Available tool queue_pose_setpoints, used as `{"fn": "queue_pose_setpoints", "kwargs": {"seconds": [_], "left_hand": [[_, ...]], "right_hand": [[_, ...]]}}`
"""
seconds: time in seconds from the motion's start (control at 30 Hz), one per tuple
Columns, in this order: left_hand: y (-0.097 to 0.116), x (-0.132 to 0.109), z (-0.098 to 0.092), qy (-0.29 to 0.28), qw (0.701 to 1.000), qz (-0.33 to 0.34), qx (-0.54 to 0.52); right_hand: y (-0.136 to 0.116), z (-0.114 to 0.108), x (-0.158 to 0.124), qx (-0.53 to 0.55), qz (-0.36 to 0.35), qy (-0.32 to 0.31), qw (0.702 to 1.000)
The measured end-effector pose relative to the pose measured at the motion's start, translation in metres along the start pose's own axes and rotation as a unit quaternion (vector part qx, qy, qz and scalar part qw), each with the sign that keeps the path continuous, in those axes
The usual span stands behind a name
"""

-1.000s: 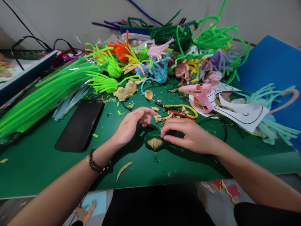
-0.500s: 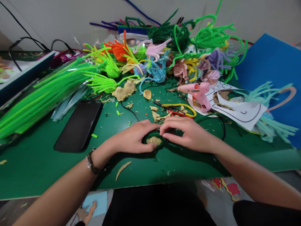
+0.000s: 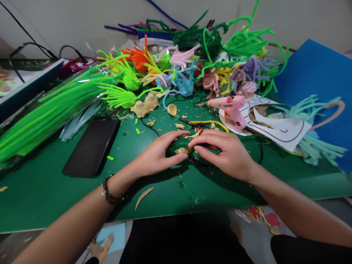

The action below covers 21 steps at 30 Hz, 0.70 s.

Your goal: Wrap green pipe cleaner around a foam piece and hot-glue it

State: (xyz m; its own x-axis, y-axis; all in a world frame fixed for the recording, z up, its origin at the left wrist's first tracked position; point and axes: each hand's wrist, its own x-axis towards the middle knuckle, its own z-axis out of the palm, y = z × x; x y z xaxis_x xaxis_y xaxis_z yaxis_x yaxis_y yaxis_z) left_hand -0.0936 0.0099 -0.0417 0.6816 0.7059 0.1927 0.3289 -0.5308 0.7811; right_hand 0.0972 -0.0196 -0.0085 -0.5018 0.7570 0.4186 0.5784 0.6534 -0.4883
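My left hand [image 3: 158, 152] curls its thumb and fingers around a dark green fuzzy coil [image 3: 176, 144] that looks wound from pipe cleaner. Inside the coil shows a tan, crinkled piece [image 3: 183, 150], perhaps a bit of shell. From the other side, the thumb and index finger of my right hand [image 3: 224, 154] pinch at the coil's right edge; the exact spot is partly hidden by the fingertips. Just beyond the hands lie yellow-handled pliers [image 3: 211, 123] and broken tan scraps [image 3: 180, 126]. A pink hot glue gun [image 3: 231, 108] rests behind my right hand.
A black phone [image 3: 92, 146] lies at left beside a bag of bright green pipe cleaners [image 3: 52, 110]. Colourful pipe-cleaner bundles [image 3: 181, 69] heap up along the back. Tan shells [image 3: 145, 105] sit mid-table. A blue board [image 3: 316, 99] leans at right, near cut white paper [image 3: 288, 128].
Both hands have lifted slightly and turned the green coil, so more of its wound side shows. My left fingers have spread wider around it, and my right hand covers more of the pliers.
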Motion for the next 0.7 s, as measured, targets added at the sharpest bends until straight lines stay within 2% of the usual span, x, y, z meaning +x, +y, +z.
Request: {"fn": "queue_pose_setpoints", "kwargs": {"seconds": [0.17,0.33,0.7], "left_hand": [[0.0012,0.0011,0.0002,0.043,0.999,0.020,0.000],[0.0021,0.0001,0.0012,0.062,0.998,0.025,-0.010],[0.0012,-0.0017,0.0022,0.069,0.997,0.032,0.002]], "right_hand": [[0.0002,-0.0002,0.0002,-0.013,0.006,0.012,1.000],[0.0003,-0.0003,0.0006,-0.017,0.001,0.014,1.000],[0.0000,0.0018,0.0001,-0.078,-0.081,0.003,0.994]]}}
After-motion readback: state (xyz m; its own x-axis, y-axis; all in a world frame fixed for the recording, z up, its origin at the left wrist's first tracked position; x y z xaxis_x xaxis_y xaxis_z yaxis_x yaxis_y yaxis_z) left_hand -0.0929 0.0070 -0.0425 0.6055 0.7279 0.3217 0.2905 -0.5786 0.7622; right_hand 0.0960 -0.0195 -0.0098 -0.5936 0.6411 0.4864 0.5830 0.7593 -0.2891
